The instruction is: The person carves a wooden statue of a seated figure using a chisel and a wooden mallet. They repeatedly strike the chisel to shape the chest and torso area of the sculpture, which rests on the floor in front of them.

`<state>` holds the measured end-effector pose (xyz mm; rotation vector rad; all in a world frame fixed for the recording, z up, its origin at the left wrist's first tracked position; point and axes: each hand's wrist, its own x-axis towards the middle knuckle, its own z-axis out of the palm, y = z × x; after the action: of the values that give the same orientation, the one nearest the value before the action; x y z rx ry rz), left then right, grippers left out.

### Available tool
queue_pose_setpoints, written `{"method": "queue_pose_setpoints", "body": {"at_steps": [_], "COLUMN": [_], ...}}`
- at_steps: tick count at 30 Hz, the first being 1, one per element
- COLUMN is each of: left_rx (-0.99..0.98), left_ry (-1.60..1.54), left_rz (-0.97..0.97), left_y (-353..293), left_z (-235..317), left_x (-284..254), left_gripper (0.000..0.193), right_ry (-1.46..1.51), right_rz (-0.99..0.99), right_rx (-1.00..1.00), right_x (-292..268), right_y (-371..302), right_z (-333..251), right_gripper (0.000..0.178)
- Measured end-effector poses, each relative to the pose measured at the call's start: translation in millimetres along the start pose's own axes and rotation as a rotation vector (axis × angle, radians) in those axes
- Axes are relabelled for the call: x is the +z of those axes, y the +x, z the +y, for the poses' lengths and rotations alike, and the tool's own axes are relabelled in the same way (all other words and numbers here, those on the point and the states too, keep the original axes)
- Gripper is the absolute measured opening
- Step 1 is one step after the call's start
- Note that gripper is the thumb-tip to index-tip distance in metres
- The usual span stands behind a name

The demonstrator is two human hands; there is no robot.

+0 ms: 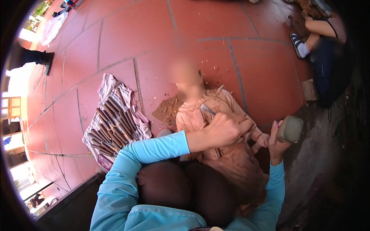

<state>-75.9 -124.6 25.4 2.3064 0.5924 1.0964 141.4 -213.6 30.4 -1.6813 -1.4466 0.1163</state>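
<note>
Knees (185,188) in dark trousers sit nearest, between two light-blue sleeves. Left arm bends across from the near left, forearm reaching right; left hand (225,129) is fisted tight round a metal chisel (207,109), blade pointing far-left onto the wooden figure carving (219,142). Carving stands upright just beyond the knees, centre. Right arm rises from the near right, wrist cocked; right hand (276,144) grips a blocky grey mallet (290,129), fingers wrapped, held just right of the carving. Cloth roll of chisels (115,123) lies left on red floor tiles (127,34). Wood shavings (165,109) just left of carving. Another person sits (323,50) far right.
</note>
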Motion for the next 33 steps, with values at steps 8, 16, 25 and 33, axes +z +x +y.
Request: {"method": "queue_pose_setpoints", "body": {"at_steps": [8,16,25,33], "left_rx": [-0.058,-0.143,-0.15,-0.157], "left_ry": [-0.073,-0.094,-0.173,-0.239], "left_rz": [0.07,0.098,0.072,0.154], "left_y": [17.8,23.5,24.8,22.4], "left_z": [5.1,1.0,-5.2,-10.1], "left_x": [6.3,1.8,3.7,-2.6], "left_gripper": [0.018,0.012,0.018,0.026], "right_ry": [-0.357,-0.12,-0.005,-0.51], "right_rz": [-0.155,-0.073,0.021,-0.271], "right_rx": [-0.108,0.085,0.153,-0.234], "right_x": [-10.8,-11.0,-15.0,-17.5], "right_y": [-2.6,9.9,11.6,10.8], "right_z": [-7.5,-42.8,-48.0,-22.0], "right_gripper": [0.022,0.012,0.037,0.031]}}
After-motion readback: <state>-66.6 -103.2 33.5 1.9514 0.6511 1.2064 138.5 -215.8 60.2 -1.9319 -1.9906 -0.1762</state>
